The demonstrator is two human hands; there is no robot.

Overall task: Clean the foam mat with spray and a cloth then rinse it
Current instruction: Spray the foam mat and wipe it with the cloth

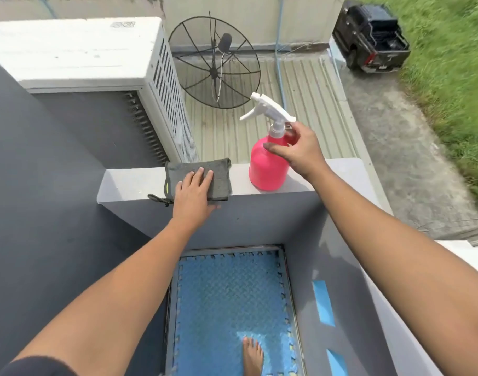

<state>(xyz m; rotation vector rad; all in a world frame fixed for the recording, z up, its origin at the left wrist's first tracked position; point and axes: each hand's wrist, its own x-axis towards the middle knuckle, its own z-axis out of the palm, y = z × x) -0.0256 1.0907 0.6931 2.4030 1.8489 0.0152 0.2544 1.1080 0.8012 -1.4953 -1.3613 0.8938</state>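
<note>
Two arms outstretched, left hand (193, 192) flat on cloth (198, 179), right hand (300, 150) by spray bottle (267, 164)

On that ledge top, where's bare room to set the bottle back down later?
The ledge is bare to the right of the pink spray bottle, out to its right end. A narrower bare strip lies left of the grey cloth, toward the corner. Between cloth and bottle there is only a small gap, crowded by the left hand and the right hand.

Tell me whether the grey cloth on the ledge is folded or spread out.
Folded. The cloth lies as a compact rectangle on the ledge, stacked layers showing at its left edge, under the left hand.
</note>
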